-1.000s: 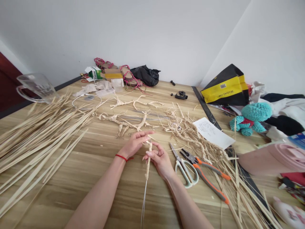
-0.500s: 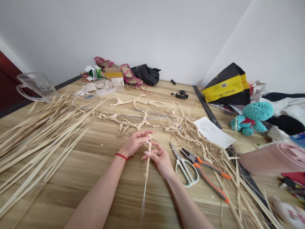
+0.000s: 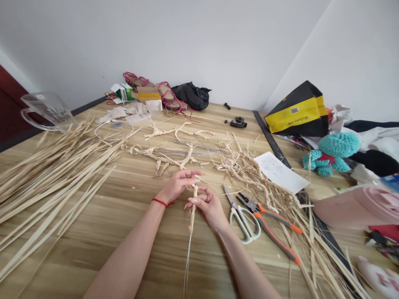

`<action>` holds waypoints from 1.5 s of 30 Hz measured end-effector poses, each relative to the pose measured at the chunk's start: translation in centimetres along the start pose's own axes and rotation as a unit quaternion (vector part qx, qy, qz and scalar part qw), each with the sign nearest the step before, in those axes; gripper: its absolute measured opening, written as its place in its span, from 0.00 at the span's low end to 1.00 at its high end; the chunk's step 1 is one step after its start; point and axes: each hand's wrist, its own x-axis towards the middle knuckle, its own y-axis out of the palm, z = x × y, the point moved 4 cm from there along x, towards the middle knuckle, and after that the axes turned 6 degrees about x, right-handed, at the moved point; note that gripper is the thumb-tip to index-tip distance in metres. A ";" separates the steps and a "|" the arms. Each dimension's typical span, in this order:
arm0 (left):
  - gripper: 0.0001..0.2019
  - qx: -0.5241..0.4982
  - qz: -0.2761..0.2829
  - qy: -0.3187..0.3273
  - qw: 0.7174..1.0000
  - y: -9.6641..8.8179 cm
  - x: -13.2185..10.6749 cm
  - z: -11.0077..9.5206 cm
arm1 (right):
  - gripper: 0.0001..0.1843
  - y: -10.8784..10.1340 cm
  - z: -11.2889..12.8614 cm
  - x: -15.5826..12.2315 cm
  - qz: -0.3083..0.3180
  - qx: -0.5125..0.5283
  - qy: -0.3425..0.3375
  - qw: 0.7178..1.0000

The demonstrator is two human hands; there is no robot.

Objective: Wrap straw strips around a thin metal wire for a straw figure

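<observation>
Hands half closed, left hand (image 3: 177, 185) and right hand (image 3: 209, 205) both pinching straw-wrapped wire (image 3: 193, 211).

1. The worktop (image 3: 156, 257) is finished in smooth, lightly glossy wood-grain laminate.
2. The braided straw piece (image 3: 193, 209) is made of matt, rough, pale plant fibre, and a thin metal wire (image 3: 187, 261) is seen below it.
3. The loose strips (image 3: 56, 178) are of dry, matt plant fibre with a faint sheen.
4. The scissors (image 3: 245, 224) are formed of bright metal blades and smooth, pale plastic handles.
5. The pliers (image 3: 274, 236) are made of dark metal, with grey-and-orange plastic handles.
6. The jug (image 3: 46, 109) is of clear, glossy glass or plastic.
7. The sheet (image 3: 280, 172) is matt white paper.
8. The toy (image 3: 338, 145) is made of textured, crocheted teal yarn.
</observation>
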 end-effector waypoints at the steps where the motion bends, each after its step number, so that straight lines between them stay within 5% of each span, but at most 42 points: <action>1: 0.12 0.013 -0.009 0.007 1.000 0.0 0.0 0.0 | 0.23 0.0 0.0 0.0 0.001 -0.002 0.000 1.000; 11: 0.12 0.131 -0.051 0.079 0.987 0.3 -0.4 -0.5 | 0.29 -0.2 -0.2 0.0 -0.015 -0.009 0.014 1.000; 20: 0.16 0.155 -0.062 0.086 0.982 0.6 -0.6 -0.7 | 0.19 -0.2 -0.1 0.1 -0.015 0.012 0.023 1.000; 25: 0.13 0.114 -0.039 0.059 0.991 1.0 -0.6 -0.4 | 0.18 -0.3 -0.2 0.1 -0.021 0.031 0.014 0.999; 31: 0.07 0.177 -0.061 0.079 0.979 1.1 -0.6 -0.6 | 0.16 -0.7 0.1 0.0 -0.038 0.011 -0.009 0.999; 45: 0.11 0.170 -0.067 0.037 0.982 1.5 -0.7 0.9 | 0.20 -1.3 -0.2 0.0 -0.080 0.038 0.031 0.996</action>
